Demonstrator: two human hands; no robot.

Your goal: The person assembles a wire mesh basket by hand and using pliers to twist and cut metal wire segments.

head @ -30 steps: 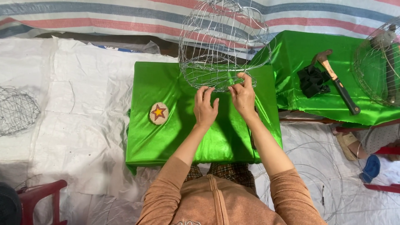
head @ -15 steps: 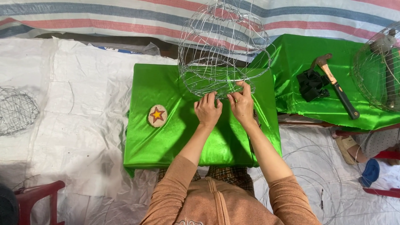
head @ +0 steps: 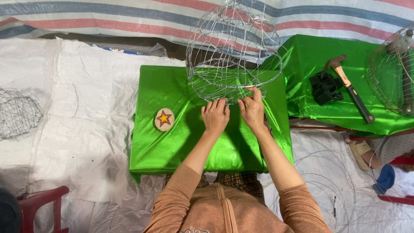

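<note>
A round wire cage frame of thin grey wire stands on a table draped in shiny green cloth. My left hand grips the frame's near lower rim with its fingers curled around the wire. Close beside it on the right, my right hand pinches the same rim, thumb and fingers closed on the wire. Both sleeves are orange-brown. A small round patch with a yellow star on red lies on the cloth left of my hands.
A second green-covered table at right carries a hammer and a black cloth bundle. Another wire frame sits at far right, one more wire frame at far left. Loose wire hoops lie on the floor; red stool bottom left.
Both hands have slid a little toward me along the frame's lower rim and drawn closer together. The wire frame has shifted slightly with them.
</note>
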